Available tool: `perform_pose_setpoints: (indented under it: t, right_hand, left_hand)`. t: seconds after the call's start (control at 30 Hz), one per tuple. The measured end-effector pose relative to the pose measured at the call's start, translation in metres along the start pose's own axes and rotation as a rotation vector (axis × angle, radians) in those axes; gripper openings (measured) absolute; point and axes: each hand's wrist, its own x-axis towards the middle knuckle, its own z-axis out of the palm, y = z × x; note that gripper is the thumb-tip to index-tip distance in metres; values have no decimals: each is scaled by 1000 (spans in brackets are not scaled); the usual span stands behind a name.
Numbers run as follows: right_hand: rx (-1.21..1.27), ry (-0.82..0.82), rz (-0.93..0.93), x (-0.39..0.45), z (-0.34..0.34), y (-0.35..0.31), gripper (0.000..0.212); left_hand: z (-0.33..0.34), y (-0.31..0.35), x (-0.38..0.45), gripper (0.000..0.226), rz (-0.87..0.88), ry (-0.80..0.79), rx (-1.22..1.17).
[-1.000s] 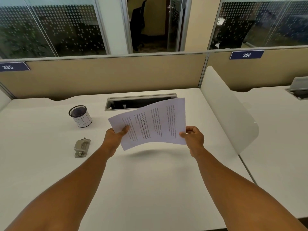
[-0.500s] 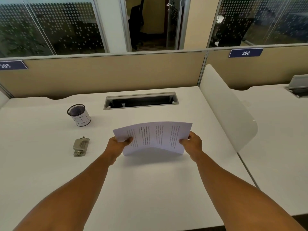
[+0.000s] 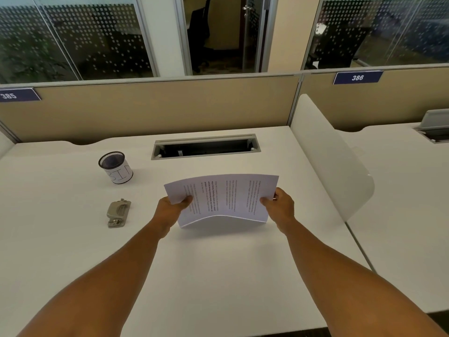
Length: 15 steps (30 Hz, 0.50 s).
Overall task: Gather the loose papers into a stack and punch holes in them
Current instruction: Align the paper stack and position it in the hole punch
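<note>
A stack of printed papers [image 3: 223, 198] stands on its lower long edge on the white desk [image 3: 218, 276], bowed toward me in the middle. My left hand [image 3: 171, 210] grips its left short edge and my right hand [image 3: 279, 207] grips its right short edge, thumbs on the printed face. A grey metal hole punch [image 3: 118, 213] lies flat on the desk to the left of my left hand, apart from the papers.
A black mesh pen cup [image 3: 116, 170] with a white label stands at the back left. An open cable slot [image 3: 205, 146] is set in the desk behind the papers. A white curved divider [image 3: 330, 156] closes off the right side; a beige partition runs along the back.
The papers came down from a tilted hold in the air to standing on the desk on their lower edge. Both hands dropped with them and kept their grip.
</note>
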Motion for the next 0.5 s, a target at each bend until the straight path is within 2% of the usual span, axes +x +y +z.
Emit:
perform_pose_setpoints:
  t: [0.13,0.3,0.5]
  right_hand:
    - [-2,6,-9,1,-1,-2,23]
    - [-21,3,-28,1,-1,1,14]
    - [12,10,-39,1,2,-1,14]
  left_hand:
    - [-1,3,1,15,12,-9,2]
    - [-5,-4,3,22,-60,-73,38]
    - [-6,-1,1,21,-49,-35,62]
